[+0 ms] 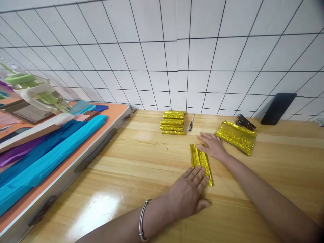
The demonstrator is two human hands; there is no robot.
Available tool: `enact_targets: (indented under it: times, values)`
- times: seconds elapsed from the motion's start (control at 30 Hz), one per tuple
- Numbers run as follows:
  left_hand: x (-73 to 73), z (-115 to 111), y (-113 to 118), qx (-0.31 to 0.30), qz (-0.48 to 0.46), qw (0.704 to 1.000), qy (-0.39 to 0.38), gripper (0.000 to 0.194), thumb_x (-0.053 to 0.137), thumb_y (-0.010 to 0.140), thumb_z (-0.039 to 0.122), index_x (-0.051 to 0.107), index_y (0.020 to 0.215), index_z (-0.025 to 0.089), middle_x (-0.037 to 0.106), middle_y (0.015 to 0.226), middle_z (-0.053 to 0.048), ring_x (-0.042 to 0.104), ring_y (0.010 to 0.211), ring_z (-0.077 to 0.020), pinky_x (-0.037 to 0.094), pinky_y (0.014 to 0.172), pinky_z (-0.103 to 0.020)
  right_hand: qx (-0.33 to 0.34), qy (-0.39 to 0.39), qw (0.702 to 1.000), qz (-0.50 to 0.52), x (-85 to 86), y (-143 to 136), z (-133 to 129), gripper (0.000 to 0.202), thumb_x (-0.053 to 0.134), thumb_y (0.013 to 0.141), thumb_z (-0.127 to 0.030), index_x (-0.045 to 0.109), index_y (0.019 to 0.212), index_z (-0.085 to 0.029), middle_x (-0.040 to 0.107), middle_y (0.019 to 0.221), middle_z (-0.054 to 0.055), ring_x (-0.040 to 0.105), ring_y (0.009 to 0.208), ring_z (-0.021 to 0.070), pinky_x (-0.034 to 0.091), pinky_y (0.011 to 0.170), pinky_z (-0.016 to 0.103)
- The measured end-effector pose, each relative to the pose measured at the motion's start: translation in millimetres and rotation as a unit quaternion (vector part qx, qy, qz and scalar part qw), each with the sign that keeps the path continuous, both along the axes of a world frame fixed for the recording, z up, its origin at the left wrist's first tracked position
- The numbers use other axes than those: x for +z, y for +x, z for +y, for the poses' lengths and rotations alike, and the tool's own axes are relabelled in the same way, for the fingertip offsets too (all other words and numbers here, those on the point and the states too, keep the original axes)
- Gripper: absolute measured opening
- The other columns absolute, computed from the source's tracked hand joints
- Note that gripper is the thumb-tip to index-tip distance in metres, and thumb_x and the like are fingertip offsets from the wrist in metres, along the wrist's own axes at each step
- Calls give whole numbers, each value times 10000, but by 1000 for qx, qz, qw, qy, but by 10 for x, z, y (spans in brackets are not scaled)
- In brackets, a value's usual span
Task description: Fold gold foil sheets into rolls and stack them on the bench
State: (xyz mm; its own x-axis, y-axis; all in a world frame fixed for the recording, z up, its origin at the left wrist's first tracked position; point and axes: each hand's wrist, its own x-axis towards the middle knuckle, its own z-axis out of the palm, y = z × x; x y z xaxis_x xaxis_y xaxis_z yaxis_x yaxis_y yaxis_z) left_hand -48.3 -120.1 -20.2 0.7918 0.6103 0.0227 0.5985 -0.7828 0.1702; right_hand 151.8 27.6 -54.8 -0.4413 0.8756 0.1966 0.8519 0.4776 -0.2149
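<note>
A narrow folded strip of gold foil paper [196, 157] lies on the wooden table in front of me. My left hand [189, 189], with a bangle on the wrist, presses its outstretched fingers flat on the strip's near end. At the far end, my right hand [212, 145] rests with fingers spread and the thumb on the foil. Behind them sits a row of folded gold strips [173, 123], and a pen [191, 123] lies beside it. To the right of my right hand is a stack of gold foil sheets [237, 137].
A black stapler [245, 122] touches the stack's far edge. A dark phone-like slab [278, 108] leans against the tiled wall [162, 54]. On the left, an orange-topped case [115, 109] carries rolls of coloured paper [73, 145], a cardboard box [27, 111] and a green-lidded bottle [21, 79].
</note>
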Motion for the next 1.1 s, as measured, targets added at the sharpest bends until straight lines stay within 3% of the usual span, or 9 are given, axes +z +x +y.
enact_targets:
  times: [0.6,0.73,0.9,1.1]
  values:
    - [2,11,1,3,-1,1000,-7,644,212,912,562,299,1396,147,246,1473,-126,201,1369,-255,165,1112,-397,6,-2,999,-32,19,-50,-43,472,380,887,-485,437,1327,-322,392,1420,33,326,1257,270,279,977,482]
    - [14,11,-2,2,-3,1000,-9,647,215,910,565,312,1389,141,265,1464,-137,221,1363,-257,167,1113,-393,57,23,998,-3,26,-62,-53,459,417,895,-384,402,1350,-328,396,1419,13,314,1273,242,286,1006,454]
    - [10,18,-5,-3,-4,1000,-6,661,209,904,580,329,1381,137,293,1450,-146,244,1355,-260,167,1114,-396,146,28,989,15,44,-67,-57,382,414,889,-189,583,1187,-360,480,1354,-34,331,1271,203,316,1015,417]
    - [19,50,-17,-11,3,1000,3,667,220,895,599,339,1378,155,310,1449,-117,253,1353,-244,160,1116,-383,142,14,990,22,57,-21,-43,329,435,894,-247,610,1153,-350,537,1297,-16,360,1254,205,334,1007,423]
